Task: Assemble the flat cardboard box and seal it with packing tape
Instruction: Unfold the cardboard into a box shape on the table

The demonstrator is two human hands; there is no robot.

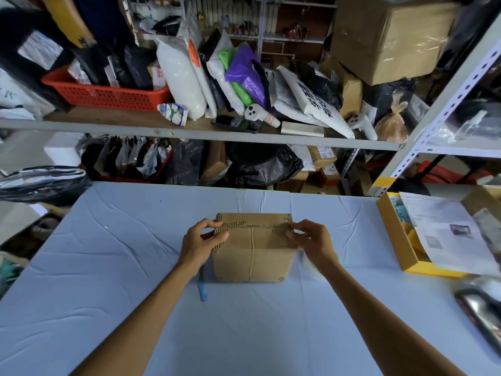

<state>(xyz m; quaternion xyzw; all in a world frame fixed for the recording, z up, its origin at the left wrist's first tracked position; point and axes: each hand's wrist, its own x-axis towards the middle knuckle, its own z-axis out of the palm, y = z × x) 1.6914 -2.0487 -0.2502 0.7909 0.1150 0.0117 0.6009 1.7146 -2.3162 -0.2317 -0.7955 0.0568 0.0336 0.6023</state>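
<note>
Head view: the table (244,329) is covered by a pale, creased cloth, and its far edge runs just behind the cardboard box (253,259), where a crowded shelf rack (189,132) of bags and parcels rises beyond it. Wide bare cloth lies between the box and the person, and more lies out to the left. On the right the room is hemmed by a yellow tray (393,240) holding printed papers (450,234), well apart from the box, and a dark blurred object sits at the near right edge. The box stands upright in the middle of the table, its top flaps folded down and their corrugated edges showing. The left hand (199,241) grips the box's upper left corner, with its fingers (214,225) curled over the flap edge and the thumb pressed against the side. The right hand (311,241) pinches the upper right edge, with its fingertips (294,228) closed on the flap. A small blue tool (202,291) lies on the cloth just beside the box's lower left corner, under the left forearm. A pale blurred thing behind the right wrist cannot be made out.
</note>
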